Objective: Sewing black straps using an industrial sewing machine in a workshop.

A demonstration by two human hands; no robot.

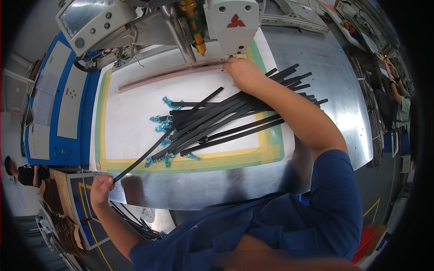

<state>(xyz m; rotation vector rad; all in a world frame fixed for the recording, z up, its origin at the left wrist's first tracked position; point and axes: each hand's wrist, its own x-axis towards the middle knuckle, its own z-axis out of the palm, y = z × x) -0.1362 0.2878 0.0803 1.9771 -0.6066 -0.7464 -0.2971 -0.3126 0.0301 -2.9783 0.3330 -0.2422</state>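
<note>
**Hands at the sewing station**

While the left hand (101, 187) pinches the near end of one long black strap (167, 135) at the metal table (316, 58) edge, the right hand (242, 72) reaches far forward, fingers curled against the pink template slot (172, 74) under the sewing head (233, 22). Between them, a pile of black straps (235, 115) with blue-taped ends lies across the white board (131, 117).

Matt black straps (226, 118) with crinkly, glossy blue plastic ends (168, 124) lie on a smooth white plate (135, 113) edged in yellow-green tape, upon a brushed, reflective metal table (325, 72), beneath the sewing machine's glossy white plastic housing (233, 22).
</note>
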